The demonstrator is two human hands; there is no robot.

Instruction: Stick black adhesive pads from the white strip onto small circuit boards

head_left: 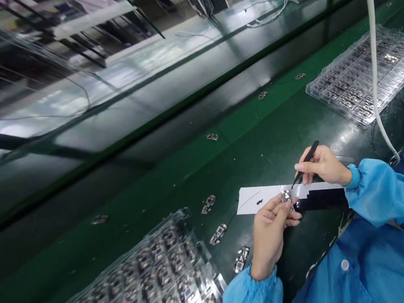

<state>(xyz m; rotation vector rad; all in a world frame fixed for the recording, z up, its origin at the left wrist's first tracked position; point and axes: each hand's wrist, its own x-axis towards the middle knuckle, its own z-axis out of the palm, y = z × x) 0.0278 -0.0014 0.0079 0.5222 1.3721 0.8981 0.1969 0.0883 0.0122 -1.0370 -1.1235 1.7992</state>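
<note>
A: From the head camera, what does the left hand (270,231) have?

B: It pinches a small part (286,195) between thumb and fingertips, closed around it. The part sits just above the paper strip (257,200), about where the strip's white half meets its black half.

A: And the right hand (323,166)?

B: It is closed on black tweezers (311,150), held like a pen. The tips point down at the small part and come right up to it. I cannot tell whether they touch it or whether anything is caught between them.

A: Where does the strip lie?

B: Flat on the green bench (176,170), in front of the person, under both hands. The white end carries a small dark mark.

A: What else is on the bench?

B: 2 clear plastic trays with rows of small pockets. The near tray (154,274) lies at the lower left, beside the left sleeve (251,292). The far tray (362,77) lies at the upper right, well apart from the hands.

A: Anything loose?

B: Yes, 3 loose parts (219,233) lie between the near tray and the left hand. 3 more are spaced out along the bench toward the far tray, and 1 lies alone off to the left.

A: And that white line?

B: A white cable (373,72) hangs down across the far tray and curves toward the right sleeve. Both sleeves are blue with gathered cuffs.
</note>
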